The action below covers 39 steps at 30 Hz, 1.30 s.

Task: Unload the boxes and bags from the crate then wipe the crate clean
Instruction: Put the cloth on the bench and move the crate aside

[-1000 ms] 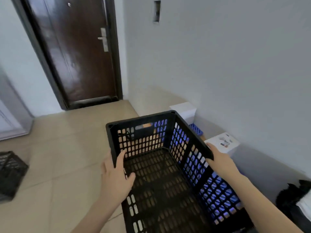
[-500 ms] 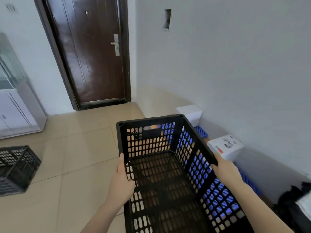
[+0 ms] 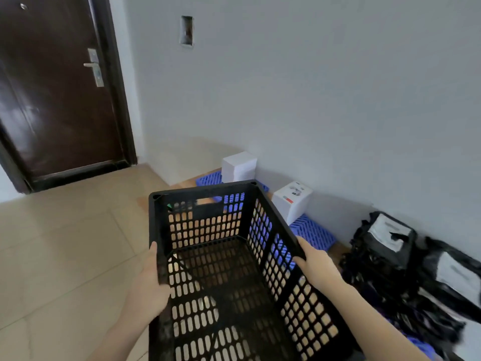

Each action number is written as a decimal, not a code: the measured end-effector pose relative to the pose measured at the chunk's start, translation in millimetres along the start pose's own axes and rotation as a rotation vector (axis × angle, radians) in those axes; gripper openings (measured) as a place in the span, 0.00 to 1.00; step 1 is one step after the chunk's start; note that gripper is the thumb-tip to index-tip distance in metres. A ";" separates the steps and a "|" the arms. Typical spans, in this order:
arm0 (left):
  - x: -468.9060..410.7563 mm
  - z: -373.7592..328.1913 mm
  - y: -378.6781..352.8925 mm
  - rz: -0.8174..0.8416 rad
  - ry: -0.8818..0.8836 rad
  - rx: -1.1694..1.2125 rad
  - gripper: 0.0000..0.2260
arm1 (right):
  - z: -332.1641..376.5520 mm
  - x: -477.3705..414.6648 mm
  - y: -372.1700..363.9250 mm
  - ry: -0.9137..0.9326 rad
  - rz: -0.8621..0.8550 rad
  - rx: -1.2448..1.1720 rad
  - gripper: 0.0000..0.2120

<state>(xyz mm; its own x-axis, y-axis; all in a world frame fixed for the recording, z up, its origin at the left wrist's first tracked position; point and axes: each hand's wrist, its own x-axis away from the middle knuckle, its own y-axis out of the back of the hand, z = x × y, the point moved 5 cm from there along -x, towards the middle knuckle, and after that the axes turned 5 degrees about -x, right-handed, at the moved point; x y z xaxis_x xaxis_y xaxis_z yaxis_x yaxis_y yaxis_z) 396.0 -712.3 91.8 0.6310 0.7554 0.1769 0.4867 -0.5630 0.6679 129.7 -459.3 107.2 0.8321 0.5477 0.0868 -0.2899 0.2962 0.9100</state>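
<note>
A black perforated plastic crate (image 3: 203,190) fills the lower middle of the head view, with nothing inside it. My left hand (image 3: 151,280) grips its left wall near the rim. My right hand (image 3: 316,265) grips the top rim of its right wall. Two white boxes stand by the wall beyond it: a plain one (image 3: 239,168) further back and a printed one (image 3: 292,200) nearer. A heap of black bags with white labels (image 3: 406,259) lies on the floor to the right.
Blue slatted pallets (image 3: 313,231) lie along the grey wall under the boxes and bags. A dark brown door (image 3: 52,87) stands at the back left. Beige floor tiles (image 3: 65,243) spread out to the left of the crate.
My view has swung to the right, so the bag heap now shows and the second black crate at far left has left the frame. Both hands keep their hold on the crate's walls.
</note>
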 end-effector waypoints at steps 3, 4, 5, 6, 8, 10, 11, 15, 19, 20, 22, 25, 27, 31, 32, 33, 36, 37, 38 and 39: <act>13.7 7.7 10.9 0.047 0.027 -0.036 0.43 | -1.9 44.5 -4.3 -0.068 -0.050 -0.004 0.25; 19.3 8.3 13.0 0.074 0.034 -0.043 0.43 | -3.8 60.6 -5.8 -0.090 -0.069 -0.019 0.24; 24.8 8.3 14.6 0.097 0.034 -0.052 0.43 | -6.2 76.9 -7.0 -0.109 -0.089 -0.043 0.24; 29.6 7.6 15.9 0.111 0.028 -0.056 0.43 | -8.8 92.5 -7.8 -0.127 -0.111 -0.071 0.24; 38.5 4.2 16.3 0.132 0.004 -0.064 0.43 | -15.8 120.8 -6.4 -0.159 -0.143 -0.112 0.25; 48.0 -1.3 14.0 0.157 -0.025 -0.073 0.43 | -24.6 145.8 -0.6 -0.186 -0.164 -0.141 0.24; 52.5 -4.9 11.5 0.171 -0.041 -0.070 0.43 | -29.9 158.5 4.4 -0.196 -0.177 -0.155 0.24; 79.7 -27.7 0.1 0.237 -0.118 -0.045 0.43 | -52.7 216.4 27.9 -0.233 -0.250 -0.207 0.23; 123.0 -59.3 -17.2 0.250 -0.251 -0.094 0.41 | -80.8 291.5 51.7 -0.296 -0.361 -0.217 0.24; 138.8 -68.0 -24.0 0.258 -0.283 -0.119 0.41 | -90.0 314.7 57.7 -0.319 -0.386 -0.205 0.25; 174.2 -84.8 -38.4 0.275 -0.340 -0.143 0.40 | -109.7 362.8 70.3 -0.370 -0.438 -0.190 0.26; 230.9 -109.2 -63.0 0.326 -0.443 -0.158 0.41 | -138.1 437.0 88.4 -0.441 -0.494 -0.179 0.26; 264.9 -122.5 -80.0 0.360 -0.494 -0.160 0.40 | -156.2 484.2 99.4 -0.495 -0.513 -0.172 0.26; 331.8 -142.5 -121.5 0.456 -0.572 -0.149 0.41 | -193.4 574.8 114.2 -0.599 -0.537 -0.148 0.24; 347.0 -146.9 -132.5 0.480 -0.591 -0.150 0.41 | -200.9 596.0 116.6 -0.621 -0.546 -0.133 0.23; 362.4 -151.3 -143.4 0.507 -0.610 -0.153 0.41 | -207.8 616.4 118.7 -0.643 -0.560 -0.126 0.22; 406.0 -165.1 -177.7 0.583 -0.680 -0.173 0.41 | -227.4 671.8 124.2 -0.715 -0.606 -0.135 0.23; 419.0 -169.9 -188.7 0.605 -0.702 -0.173 0.41 | -233.6 687.4 126.4 -0.743 -0.615 -0.131 0.23; 431.3 -175.2 -199.4 0.628 -0.721 -0.170 0.41 | -239.9 701.8 128.7 -0.765 -0.623 -0.124 0.22; 442.5 -180.5 -209.3 0.650 -0.742 -0.174 0.41 | -246.3 715.0 130.6 -0.782 -0.634 -0.119 0.22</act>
<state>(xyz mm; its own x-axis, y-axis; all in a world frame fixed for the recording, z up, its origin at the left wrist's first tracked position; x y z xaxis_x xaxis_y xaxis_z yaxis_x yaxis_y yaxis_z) 464.3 -199.7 160.8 0.9894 -0.1152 0.0888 -0.1440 -0.6902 0.7091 570.4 163.7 188.2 0.9127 -0.3911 -0.1184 0.3032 0.4540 0.8379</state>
